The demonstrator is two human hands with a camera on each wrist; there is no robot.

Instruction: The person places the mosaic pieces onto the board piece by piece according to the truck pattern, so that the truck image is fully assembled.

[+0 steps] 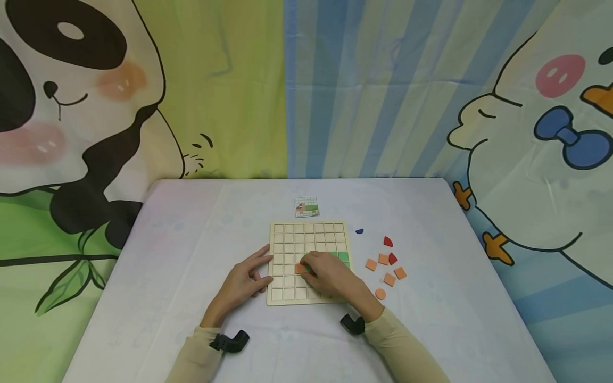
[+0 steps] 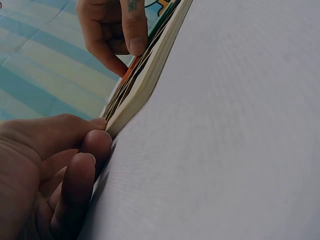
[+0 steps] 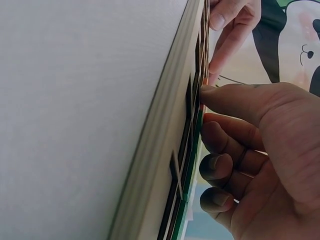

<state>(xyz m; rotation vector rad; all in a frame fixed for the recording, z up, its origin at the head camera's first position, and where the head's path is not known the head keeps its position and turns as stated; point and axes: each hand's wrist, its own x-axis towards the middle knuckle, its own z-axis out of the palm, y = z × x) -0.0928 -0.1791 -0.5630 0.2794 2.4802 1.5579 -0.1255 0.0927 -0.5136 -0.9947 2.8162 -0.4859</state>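
A pale wooden grid board (image 1: 287,239) lies flat on the table. Fingertips of the left hand (image 1: 244,279) touch its left edge, thumb and forefinger spread apart; the left wrist view shows this hand (image 2: 60,160) at a board corner. Over the board's lower middle, the right hand (image 1: 330,274) pinches an orange square (image 1: 300,268) between thumb and forefinger, at the grid surface. The right wrist view shows this hand (image 3: 260,140) with its other fingers curled. Green squares (image 1: 343,256) sit in the grid to the right, partly covered by the hand.
A small picture card (image 1: 306,207) lies behind the board. To the right are loose orange squares (image 1: 390,279), an orange disc (image 1: 380,294), red quarter-round pieces (image 1: 388,241) and a blue half-round piece (image 1: 359,231). A printed curtain (image 1: 383,90) hangs behind the table.
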